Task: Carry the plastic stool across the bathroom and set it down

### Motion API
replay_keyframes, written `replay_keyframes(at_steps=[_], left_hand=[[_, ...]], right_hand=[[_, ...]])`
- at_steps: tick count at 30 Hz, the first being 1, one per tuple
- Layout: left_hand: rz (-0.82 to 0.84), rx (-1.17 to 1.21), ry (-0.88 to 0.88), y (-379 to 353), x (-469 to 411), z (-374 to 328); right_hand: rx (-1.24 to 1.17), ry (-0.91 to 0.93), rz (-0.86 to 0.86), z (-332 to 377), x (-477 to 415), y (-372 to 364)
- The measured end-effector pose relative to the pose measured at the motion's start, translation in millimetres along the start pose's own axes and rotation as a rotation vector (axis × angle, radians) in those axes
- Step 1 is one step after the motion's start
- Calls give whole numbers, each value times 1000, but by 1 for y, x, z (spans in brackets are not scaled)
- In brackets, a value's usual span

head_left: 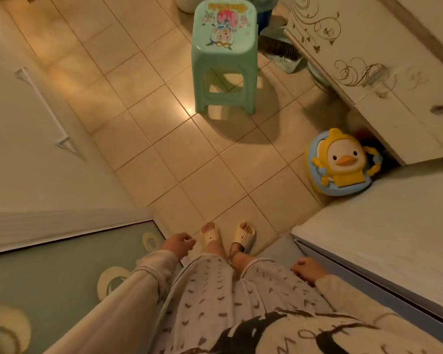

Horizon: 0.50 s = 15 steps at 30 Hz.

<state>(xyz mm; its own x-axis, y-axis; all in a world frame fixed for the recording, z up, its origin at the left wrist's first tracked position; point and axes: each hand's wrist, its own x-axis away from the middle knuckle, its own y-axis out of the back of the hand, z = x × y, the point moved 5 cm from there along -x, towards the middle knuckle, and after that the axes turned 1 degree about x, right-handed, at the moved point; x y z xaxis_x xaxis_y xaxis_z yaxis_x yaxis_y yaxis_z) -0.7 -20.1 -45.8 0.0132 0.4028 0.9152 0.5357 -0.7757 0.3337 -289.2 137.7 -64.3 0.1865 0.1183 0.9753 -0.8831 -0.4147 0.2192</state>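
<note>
A mint-green plastic stool [225,56] with a cartoon print on its seat stands upright on the beige tiled floor [169,154], far ahead of me at the top centre. My left hand [179,245] hangs by my left leg with the fingers loosely curled and nothing in it. My right hand [308,269] hangs by my right hip, fingers curled, also holding nothing. Both hands are well short of the stool. My feet in pale slippers [228,238] stand on the tiles between my hands.
A yellow duck child's toilet seat [342,163] leans on the floor at the right, under a white cabinet with gold scrollwork [363,62]. A white door with a bar handle [46,108] lines the left. A brush and dustpan [281,53] lie behind the stool.
</note>
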Motion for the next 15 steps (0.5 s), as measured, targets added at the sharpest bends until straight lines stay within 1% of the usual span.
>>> replay_keyframes(at_steps=[5,10,12,15], left_hand=[[-18,15,58,1,-6,0],[-20,17,117,0,-11,8],[-2,52,151,5,-17,8],[15,76,177,19,-30,2]], right_hand=[[-121,169,-51,54,1,46],[-91,320,-147,106,5,101],[-111,349,-160,123,3,116],[-168,319,-166,139,-4,131]])
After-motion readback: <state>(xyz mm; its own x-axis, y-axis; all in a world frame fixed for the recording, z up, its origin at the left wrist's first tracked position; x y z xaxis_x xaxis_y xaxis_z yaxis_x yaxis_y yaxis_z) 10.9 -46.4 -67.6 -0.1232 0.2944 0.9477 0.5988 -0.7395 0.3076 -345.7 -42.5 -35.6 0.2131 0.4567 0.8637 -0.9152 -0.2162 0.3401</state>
